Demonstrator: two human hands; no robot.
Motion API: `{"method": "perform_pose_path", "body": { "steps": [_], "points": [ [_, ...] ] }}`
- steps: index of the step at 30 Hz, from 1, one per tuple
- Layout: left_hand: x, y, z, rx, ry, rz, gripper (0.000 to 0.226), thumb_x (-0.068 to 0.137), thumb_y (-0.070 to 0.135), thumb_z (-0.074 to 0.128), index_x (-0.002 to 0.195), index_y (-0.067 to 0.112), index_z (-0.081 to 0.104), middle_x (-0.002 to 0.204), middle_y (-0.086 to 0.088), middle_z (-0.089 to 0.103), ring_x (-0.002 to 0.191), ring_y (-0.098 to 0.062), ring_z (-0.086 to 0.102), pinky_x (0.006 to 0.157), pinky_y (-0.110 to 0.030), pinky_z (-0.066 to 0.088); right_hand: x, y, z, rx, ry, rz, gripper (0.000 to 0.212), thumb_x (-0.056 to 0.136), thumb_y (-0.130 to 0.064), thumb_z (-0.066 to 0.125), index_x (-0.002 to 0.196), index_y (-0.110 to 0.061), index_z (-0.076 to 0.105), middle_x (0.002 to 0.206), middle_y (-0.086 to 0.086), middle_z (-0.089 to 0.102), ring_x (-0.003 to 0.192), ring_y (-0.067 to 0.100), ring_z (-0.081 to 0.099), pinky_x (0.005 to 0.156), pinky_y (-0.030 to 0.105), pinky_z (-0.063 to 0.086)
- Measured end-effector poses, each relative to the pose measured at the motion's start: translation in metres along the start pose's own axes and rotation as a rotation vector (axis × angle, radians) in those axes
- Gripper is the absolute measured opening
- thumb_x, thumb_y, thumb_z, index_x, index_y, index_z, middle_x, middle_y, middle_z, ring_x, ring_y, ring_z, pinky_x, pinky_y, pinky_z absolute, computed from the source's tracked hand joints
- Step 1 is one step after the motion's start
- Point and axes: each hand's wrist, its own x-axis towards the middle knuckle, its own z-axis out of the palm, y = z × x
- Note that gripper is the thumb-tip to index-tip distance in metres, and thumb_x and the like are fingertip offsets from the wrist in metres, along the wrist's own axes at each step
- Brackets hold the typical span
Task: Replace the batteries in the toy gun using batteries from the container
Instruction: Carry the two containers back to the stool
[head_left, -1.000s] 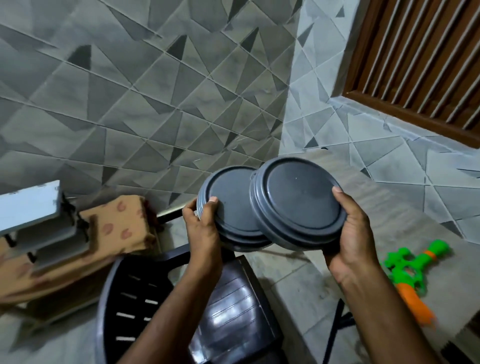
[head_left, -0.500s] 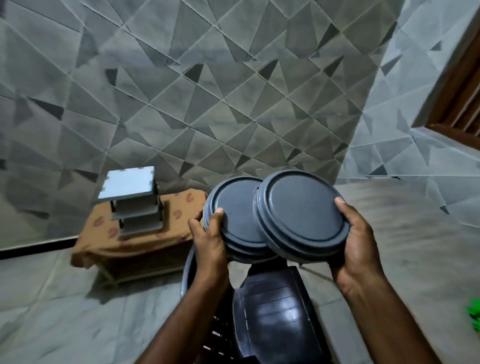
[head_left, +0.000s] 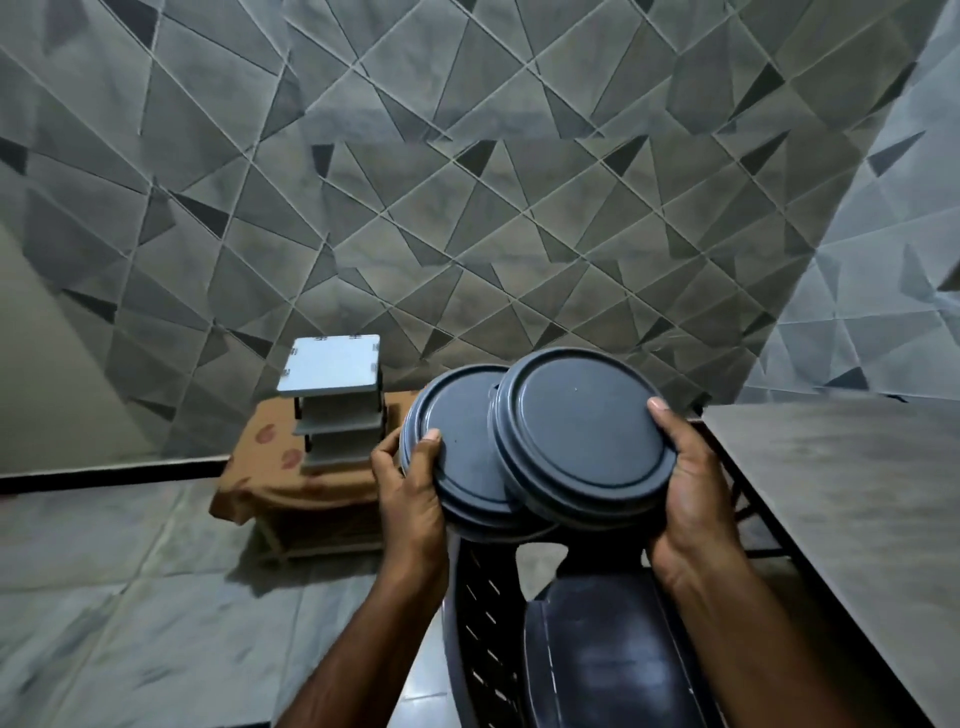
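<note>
L hand (head_left: 410, 499) grips grey round container (head_left: 462, 467) at ctr; R hand (head_left: 691, 499) grips 2nd container (head_left: 582, 441), overlapping it at 3 o'clock. Dark chair (head_left: 597, 660) at 6, table (head_left: 857, 493) at 4.

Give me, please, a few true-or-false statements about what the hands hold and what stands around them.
1. The left hand grips the left container, the right hand the right container. True.
2. The right container lies behind the left one. False: it overlaps it in front.
3. The tiered shelf stands on the bare floor. False: it stands on a cloth-covered stand.
4. A dark chair is below the hands. True.
</note>
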Motion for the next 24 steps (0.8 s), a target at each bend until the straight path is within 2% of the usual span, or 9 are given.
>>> {"method": "perform_pose_path", "body": {
  "steps": [3,5,7,10,13,17,19,22,24],
  "points": [
    [0.040,0.015,-0.023,0.004,-0.003,0.011,0.035,0.098,0.030,0.062,0.130,0.027,0.048,0.121,-0.010,0.065,0.106,-0.027,0.068,0.089,-0.046,0.058,0.018,0.026,0.044,-0.033,0.019,0.019,0.039,0.086,-0.041,0.068,0.114,-0.015,0.073,0.106,0.009,0.077,0.096,0.029,0.073,0.078,0.042,0.059],
    [0.074,0.028,-0.045,0.003,0.012,0.019,0.033,0.098,0.029,0.062,0.128,0.027,0.049,0.119,-0.010,0.067,0.105,-0.027,0.069,0.086,-0.044,0.058,0.030,0.047,0.081,-0.048,0.021,0.009,0.039,0.085,-0.043,0.069,0.114,-0.016,0.074,0.107,0.007,0.077,0.099,0.030,0.073,0.087,0.048,0.059],
    [0.102,0.038,-0.065,0.015,0.031,0.029,0.031,0.098,0.027,0.062,0.127,0.026,0.050,0.121,-0.011,0.067,0.109,-0.029,0.068,0.090,-0.046,0.058,0.038,0.064,0.111,-0.055,0.029,-0.013,0.035,0.086,-0.040,0.068,0.112,-0.018,0.074,0.107,0.005,0.077,0.101,0.028,0.072,0.092,0.048,0.057],
    [0.151,0.054,-0.100,0.041,0.053,0.043,0.035,0.098,0.028,0.062,0.130,0.026,0.048,0.121,-0.012,0.066,0.107,-0.028,0.068,0.084,-0.042,0.058,0.052,0.093,0.161,-0.059,0.044,-0.005,0.031,0.088,-0.036,0.066,0.110,-0.017,0.074,0.107,0.005,0.077,0.100,0.028,0.072,0.085,0.044,0.057],
    [0.182,0.064,-0.121,0.046,0.090,0.036,0.035,0.098,0.029,0.062,0.130,0.027,0.047,0.123,-0.013,0.065,0.108,-0.028,0.067,0.089,-0.045,0.058,0.062,0.116,0.192,-0.082,0.062,0.011,0.031,0.087,-0.037,0.064,0.107,-0.015,0.074,0.103,0.007,0.077,0.094,0.028,0.072,0.074,0.039,0.055],
    [0.218,0.075,-0.146,0.027,0.125,0.048,0.036,0.099,0.024,0.062,0.131,0.024,0.047,0.115,-0.007,0.066,0.099,-0.020,0.068,0.078,-0.035,0.057,0.080,0.142,0.235,-0.105,0.073,0.041,0.031,0.086,-0.037,0.066,0.105,-0.015,0.075,0.102,0.008,0.078,0.098,0.031,0.072,0.082,0.045,0.056],
    [0.234,0.080,-0.156,0.026,0.141,0.052,0.034,0.099,0.022,0.062,0.130,0.022,0.048,0.111,-0.004,0.067,0.093,-0.015,0.068,0.072,-0.030,0.054,0.092,0.152,0.258,-0.102,0.061,0.063,0.030,0.087,-0.035,0.067,0.106,-0.014,0.074,0.103,0.008,0.077,0.092,0.027,0.072,0.076,0.041,0.056],
    [0.266,0.084,-0.172,0.027,0.162,0.052,0.033,0.098,0.021,0.063,0.129,0.018,0.049,0.116,-0.012,0.068,0.097,-0.020,0.069,0.077,-0.033,0.055,0.109,0.166,0.291,-0.092,0.015,0.086,0.028,0.088,-0.033,0.067,0.106,-0.013,0.074,0.101,0.008,0.077,0.083,0.023,0.072,0.065,0.033,0.056],
    [0.289,0.087,-0.180,0.042,0.169,0.062,0.031,0.098,0.020,0.062,0.127,0.020,0.051,0.115,-0.009,0.069,0.096,-0.017,0.071,0.076,-0.031,0.056,0.123,0.177,0.311,-0.094,-0.004,0.089,0.029,0.088,-0.033,0.067,0.107,-0.011,0.075,0.102,0.010,0.077,0.089,0.027,0.073,0.072,0.040,0.059]
  ]
}}
